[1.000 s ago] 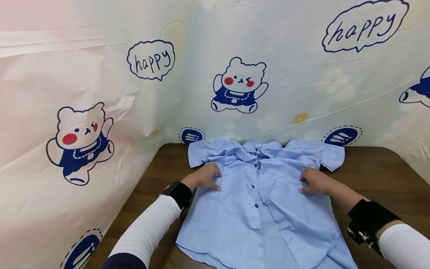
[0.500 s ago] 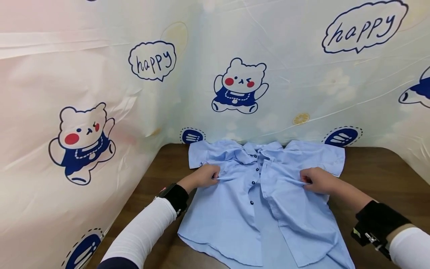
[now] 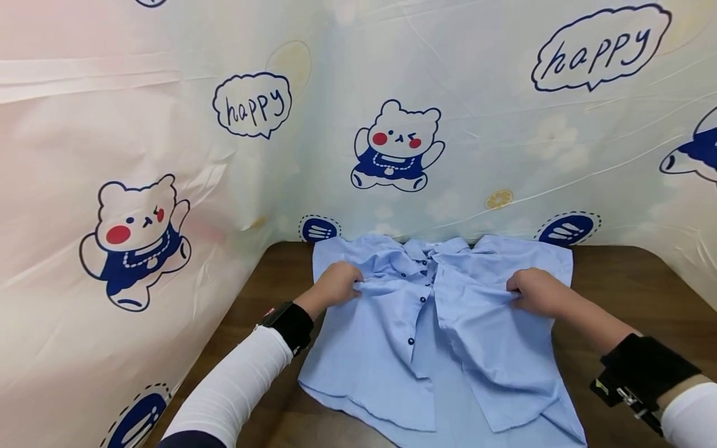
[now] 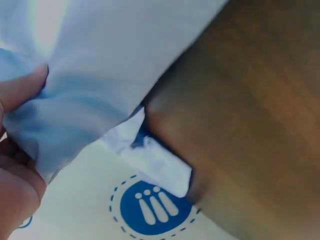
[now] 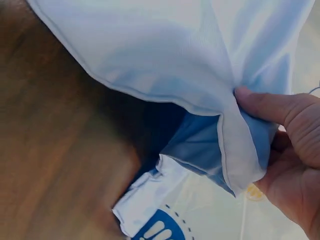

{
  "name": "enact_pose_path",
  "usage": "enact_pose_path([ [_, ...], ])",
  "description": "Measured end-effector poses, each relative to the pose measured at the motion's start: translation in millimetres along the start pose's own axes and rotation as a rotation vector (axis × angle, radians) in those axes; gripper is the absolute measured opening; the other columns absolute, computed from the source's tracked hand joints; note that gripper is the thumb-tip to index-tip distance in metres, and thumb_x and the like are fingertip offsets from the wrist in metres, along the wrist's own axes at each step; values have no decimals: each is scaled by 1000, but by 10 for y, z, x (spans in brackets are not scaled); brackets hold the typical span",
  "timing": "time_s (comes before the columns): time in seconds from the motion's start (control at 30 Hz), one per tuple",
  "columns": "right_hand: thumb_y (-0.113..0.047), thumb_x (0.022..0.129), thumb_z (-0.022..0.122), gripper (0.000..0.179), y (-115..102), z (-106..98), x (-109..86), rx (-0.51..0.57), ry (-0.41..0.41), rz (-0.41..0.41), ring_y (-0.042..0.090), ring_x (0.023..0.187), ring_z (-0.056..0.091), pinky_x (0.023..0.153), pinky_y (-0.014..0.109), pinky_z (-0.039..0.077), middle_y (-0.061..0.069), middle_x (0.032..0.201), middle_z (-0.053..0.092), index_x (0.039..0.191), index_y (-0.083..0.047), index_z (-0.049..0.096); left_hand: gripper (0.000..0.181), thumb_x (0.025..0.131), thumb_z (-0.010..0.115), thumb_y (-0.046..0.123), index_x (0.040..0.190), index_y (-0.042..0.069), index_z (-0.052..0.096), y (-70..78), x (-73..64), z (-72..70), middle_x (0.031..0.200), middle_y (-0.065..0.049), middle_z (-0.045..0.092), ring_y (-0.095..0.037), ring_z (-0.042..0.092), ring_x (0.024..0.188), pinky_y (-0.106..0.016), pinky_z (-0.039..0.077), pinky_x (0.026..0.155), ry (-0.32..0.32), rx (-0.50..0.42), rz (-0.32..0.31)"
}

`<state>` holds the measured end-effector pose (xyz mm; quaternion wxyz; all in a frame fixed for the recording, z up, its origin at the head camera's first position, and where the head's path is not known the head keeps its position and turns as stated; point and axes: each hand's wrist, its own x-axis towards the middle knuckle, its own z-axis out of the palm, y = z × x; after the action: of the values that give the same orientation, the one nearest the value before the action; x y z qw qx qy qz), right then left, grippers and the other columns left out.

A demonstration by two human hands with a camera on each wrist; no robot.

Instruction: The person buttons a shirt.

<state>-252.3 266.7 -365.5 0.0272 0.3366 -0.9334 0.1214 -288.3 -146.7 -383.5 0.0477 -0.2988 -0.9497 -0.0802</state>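
A light blue short-sleeved shirt (image 3: 386,348) with dark buttons lies front side up, its collar toward the far edge and its front parted in the lower half. My left hand (image 3: 338,284) pinches the cloth at the shirt's left side below the sleeve; in the left wrist view the thumb (image 4: 25,90) presses on top and the fingers curl beneath. My right hand (image 3: 539,292) grips the opposite side at about the same height. The right wrist view shows that side lifted off the table, thumb (image 5: 265,104) over the fabric. Folds run inward from both grips.
The brown wooden table (image 3: 633,298) has rounded far corners. Behind it and along the left hangs a pale curtain (image 3: 476,106) printed with bears and "happy" bubbles. The shirt's far edge lies close to this curtain.
Both hands have closed from loosely spread fingers into pinches on the shirt's sides. The sides have risen slightly, the lower front has parted wider, and the hem has shifted a little.
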Motion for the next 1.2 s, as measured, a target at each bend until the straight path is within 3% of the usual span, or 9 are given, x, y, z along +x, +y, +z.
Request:
enact_pose_path([
  [0.17,8,72,74,34,9,-166,51,-204,222,-28,14,56,45,51,33,38,-4,62,42,63,-12,48,18,77,79,4,69,11,65,5,111,-173,66,-1,56,-18,56,67,-32,47,62,177,129,4],
  [0.3,11,76,62,19,77,-286,141,-363,553,-139,26,54,49,43,40,40,7,66,46,69,-4,53,26,78,68,-8,64,11,56,37,209,-362,60,-1,41,-18,43,56,-30,37,52,412,199,29],
  [0.43,7,90,45,17,137,-328,194,-492,831,-305,38,56,52,40,47,42,20,70,50,74,7,53,39,81,59,-14,56,11,40,75,240,-493,58,1,24,-16,26,51,-29,25,46,657,247,134],
  [0.53,6,96,39,23,125,-264,162,-539,901,-418,40,56,52,40,49,43,23,71,49,78,12,53,45,81,54,-16,57,13,29,93,174,-481,63,3,14,-14,17,55,-28,20,45,765,295,253],
  [0.63,8,99,36,26,62,-131,39,-540,874,-502,39,57,52,42,47,45,24,72,49,81,14,55,39,79,46,-17,59,12,28,106,32,-336,66,3,14,-14,16,56,-27,21,44,796,332,360],
  [0.8,-2,107,25,41,-81,102,-332,-512,696,-536,30,61,53,47,37,48,17,75,49,81,7,56,27,75,41,-13,59,9,40,238,-375,-37,62,0,25,-14,29,51,-28,26,42,713,273,454],
  [1.0,-13,106,7,56,-228,284,-654,-434,448,-467,17,67,44,50,26,39,4,78,43,74,-8,52,30,69,63,-10,56,12,47,473,-819,109,60,1,35,-15,41,53,-23,29,44,437,226,446],
  [1.13,-3,89,59,10,-306,372,-792,-326,240,-359,25,84,56,63,36,52,11,96,55,82,-9,62,24,64,69,-6,57,14,58,560,-1010,119,74,-1,55,-18,54,69,-24,42,53,193,221,361],
  [1.2,-4,74,77,19,-344,422,-874,-243,93,-270,29,91,59,69,41,54,15,106,58,87,-11,65,22,65,69,-4,58,14,58,586,-1081,122,87,-3,63,-20,61,82,-26,49,62,83,177,327],
])
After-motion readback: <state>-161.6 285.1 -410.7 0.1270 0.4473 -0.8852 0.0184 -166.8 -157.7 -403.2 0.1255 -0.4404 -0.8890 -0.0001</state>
